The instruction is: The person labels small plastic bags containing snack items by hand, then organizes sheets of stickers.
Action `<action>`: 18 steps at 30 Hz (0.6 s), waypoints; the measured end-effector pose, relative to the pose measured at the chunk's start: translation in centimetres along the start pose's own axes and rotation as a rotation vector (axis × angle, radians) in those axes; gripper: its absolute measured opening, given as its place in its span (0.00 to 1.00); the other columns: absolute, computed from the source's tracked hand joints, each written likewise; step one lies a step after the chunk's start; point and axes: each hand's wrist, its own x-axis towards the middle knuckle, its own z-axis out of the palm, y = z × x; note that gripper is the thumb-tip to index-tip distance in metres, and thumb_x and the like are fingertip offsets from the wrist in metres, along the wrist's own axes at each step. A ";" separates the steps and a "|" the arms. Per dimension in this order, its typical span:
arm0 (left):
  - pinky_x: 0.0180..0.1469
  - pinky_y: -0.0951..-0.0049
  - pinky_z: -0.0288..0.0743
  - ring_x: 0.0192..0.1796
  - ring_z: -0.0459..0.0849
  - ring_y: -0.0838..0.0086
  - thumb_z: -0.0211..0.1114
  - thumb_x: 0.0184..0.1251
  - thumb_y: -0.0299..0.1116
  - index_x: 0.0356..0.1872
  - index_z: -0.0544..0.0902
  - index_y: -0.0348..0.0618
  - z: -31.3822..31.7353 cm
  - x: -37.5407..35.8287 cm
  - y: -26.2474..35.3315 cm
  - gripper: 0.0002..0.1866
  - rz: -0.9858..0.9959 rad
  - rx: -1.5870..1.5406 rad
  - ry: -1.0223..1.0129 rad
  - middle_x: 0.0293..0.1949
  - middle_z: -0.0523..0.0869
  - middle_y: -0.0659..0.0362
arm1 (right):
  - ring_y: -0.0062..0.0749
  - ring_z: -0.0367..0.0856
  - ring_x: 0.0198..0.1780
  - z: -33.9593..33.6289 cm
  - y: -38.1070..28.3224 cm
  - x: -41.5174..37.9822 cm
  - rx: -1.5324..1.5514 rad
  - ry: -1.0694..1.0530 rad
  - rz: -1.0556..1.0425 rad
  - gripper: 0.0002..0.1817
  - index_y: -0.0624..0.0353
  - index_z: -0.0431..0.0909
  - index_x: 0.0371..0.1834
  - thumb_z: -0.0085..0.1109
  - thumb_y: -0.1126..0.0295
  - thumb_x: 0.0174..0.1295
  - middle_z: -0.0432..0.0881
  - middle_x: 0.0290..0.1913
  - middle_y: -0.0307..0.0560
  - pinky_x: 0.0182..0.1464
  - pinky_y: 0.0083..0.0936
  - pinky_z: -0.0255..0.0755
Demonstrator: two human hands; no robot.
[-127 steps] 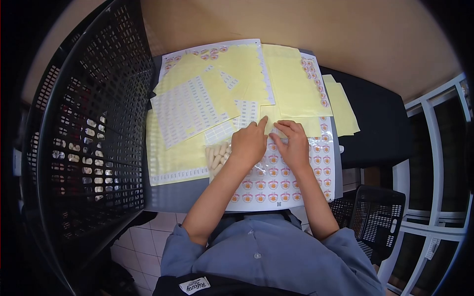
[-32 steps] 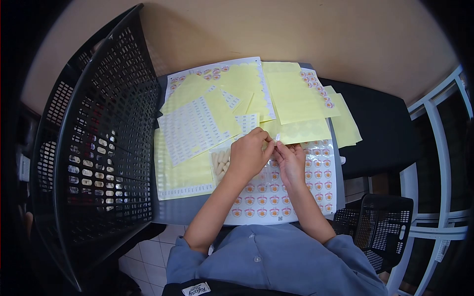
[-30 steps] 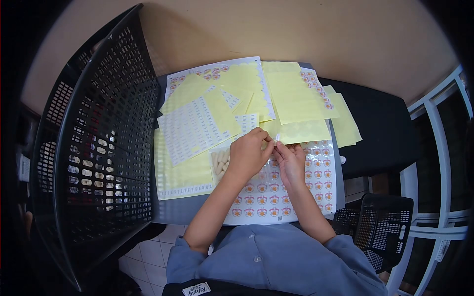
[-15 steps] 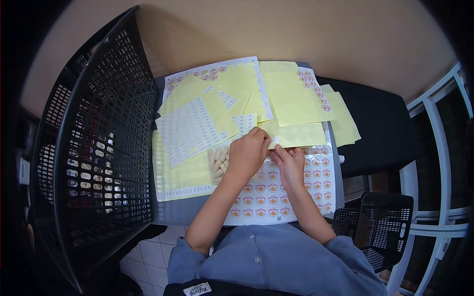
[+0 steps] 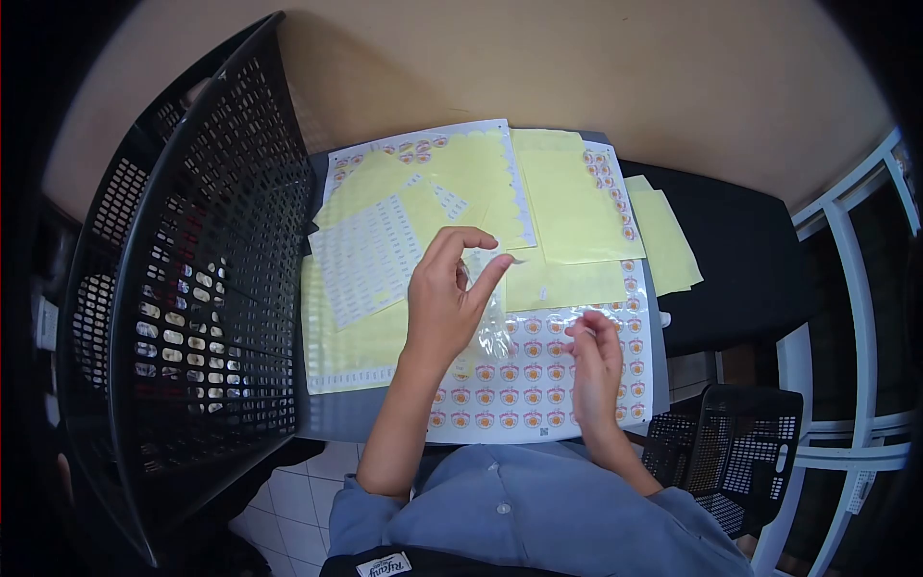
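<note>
The left hand [image 5: 444, 300] is raised above the round-sticker sheet [image 5: 538, 385], pinching the upper edge of a clear plastic bag [image 5: 492, 327] between thumb and forefinger; the bag hangs below the fingertips. The right hand [image 5: 596, 351] rests on the sheet, fingertips loosely together, with nothing visibly held.

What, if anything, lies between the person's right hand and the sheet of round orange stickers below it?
Nothing visible does. The right hand rests with its fingertips on the round orange sticker sheet. The clear plastic bag hangs from the left hand, off to the side of the right hand and not under it.
</note>
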 end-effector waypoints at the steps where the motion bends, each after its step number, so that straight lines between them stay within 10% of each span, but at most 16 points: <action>1: 0.23 0.86 0.59 0.22 0.65 0.83 0.65 0.51 0.32 0.31 0.77 0.39 -0.1 -0.4 0.3 0.10 -0.003 -0.001 -0.001 0.33 0.79 0.62 | 0.19 0.68 0.36 0.3 -1.2 0.3 -0.002 0.001 0.002 0.09 0.63 0.67 0.41 0.48 0.72 0.59 0.70 0.40 0.43 0.37 0.16 0.64; 7: 0.20 0.80 0.61 0.17 0.70 0.78 0.66 0.42 0.53 0.29 0.73 0.47 -1.3 -1.9 0.4 0.22 0.879 0.220 0.458 0.31 0.77 0.66 | 0.18 0.70 0.30 2.1 -7.3 0.3 -0.074 -0.538 -0.125 0.13 0.65 0.74 0.25 0.45 0.67 0.61 0.74 0.26 0.40 0.36 0.15 0.63; 18: 0.22 0.83 0.58 0.15 0.67 0.82 0.64 0.44 0.57 0.28 0.70 0.50 -2.9 -3.8 0.8 0.23 1.028 0.304 0.536 0.27 0.75 0.70 | 0.20 0.70 0.30 2.8 -8.4 -3.1 -0.102 -0.698 -0.089 0.06 0.66 0.75 0.23 0.53 0.75 0.54 0.76 0.25 0.42 0.36 0.17 0.62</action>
